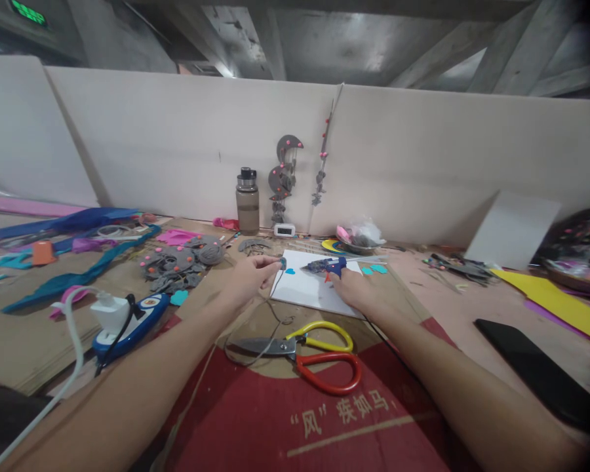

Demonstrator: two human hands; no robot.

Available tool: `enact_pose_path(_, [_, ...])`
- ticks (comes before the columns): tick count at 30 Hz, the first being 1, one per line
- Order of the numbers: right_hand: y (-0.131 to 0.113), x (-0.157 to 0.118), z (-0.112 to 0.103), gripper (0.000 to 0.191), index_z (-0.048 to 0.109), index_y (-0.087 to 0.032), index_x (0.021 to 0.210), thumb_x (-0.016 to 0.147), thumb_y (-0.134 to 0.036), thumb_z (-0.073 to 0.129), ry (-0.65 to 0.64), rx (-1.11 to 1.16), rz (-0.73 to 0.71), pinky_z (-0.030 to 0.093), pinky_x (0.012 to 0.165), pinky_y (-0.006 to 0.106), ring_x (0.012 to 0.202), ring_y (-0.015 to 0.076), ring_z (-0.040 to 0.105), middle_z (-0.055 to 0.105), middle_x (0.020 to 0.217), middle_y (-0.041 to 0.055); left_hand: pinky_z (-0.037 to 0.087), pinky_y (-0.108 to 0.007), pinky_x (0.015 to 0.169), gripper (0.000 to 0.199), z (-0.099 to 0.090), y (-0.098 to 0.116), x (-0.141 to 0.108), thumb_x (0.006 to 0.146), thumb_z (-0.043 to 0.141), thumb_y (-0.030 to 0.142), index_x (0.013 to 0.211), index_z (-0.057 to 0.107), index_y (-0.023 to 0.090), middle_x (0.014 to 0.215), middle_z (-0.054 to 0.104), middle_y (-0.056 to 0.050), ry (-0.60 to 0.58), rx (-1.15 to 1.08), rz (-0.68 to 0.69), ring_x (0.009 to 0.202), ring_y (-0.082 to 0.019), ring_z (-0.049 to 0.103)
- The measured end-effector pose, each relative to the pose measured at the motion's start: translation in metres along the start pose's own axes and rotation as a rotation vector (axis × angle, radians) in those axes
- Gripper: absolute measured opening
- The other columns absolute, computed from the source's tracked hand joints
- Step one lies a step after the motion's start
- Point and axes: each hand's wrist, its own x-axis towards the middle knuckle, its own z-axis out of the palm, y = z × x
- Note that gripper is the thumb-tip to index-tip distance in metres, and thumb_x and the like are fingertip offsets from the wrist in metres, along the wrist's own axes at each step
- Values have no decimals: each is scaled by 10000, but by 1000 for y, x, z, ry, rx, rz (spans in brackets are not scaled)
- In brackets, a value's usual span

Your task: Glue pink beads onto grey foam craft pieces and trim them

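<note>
The left hand (250, 280) pinches a small dark teal piece (282, 262) between thumb and fingertips, just over the left edge of a smooth white sheet (314, 292). The right hand (353, 288) grasps a hard blue glue gun (335, 265) with a red trigger, its tapered nozzle pointing left above the sheet. Between nozzle and left hand lies a flat, lobed turquoise cutout (290, 271). A thin grey cord (278, 323) droops in loose curves below the left hand and crosses the steel blades of the scissors (294, 346), whose rounded yellow and red handles point right. The two hands stand apart, leaving a gap across the sheet; a strip of brown cardboard (240, 314) separates its near edge from the scissors, while soft-looking grey pieces (177, 261) crowd the left side.
</note>
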Motion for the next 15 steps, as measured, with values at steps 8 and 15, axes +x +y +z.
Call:
enact_pose_path(8, [-20,-19,-3,144,488,-169,875,827,-304,472,444,418,-377,400,831,362,951,230,531,579,978,131,268,-217,459,282,5,17,-11,660,662,392,796,695,147,567,538,19,8,66,12,477,-78,369])
enact_pose_path(15, [-70,-30,14,524,359,-236,1085,648,-209,648,-153,1465,-319,458,803,303,879,138,596,592,1019,40,400,-240,605,243,9,23,-14,664,657,343,814,703,158,754,679,-42,91,173,127,651,-143,557])
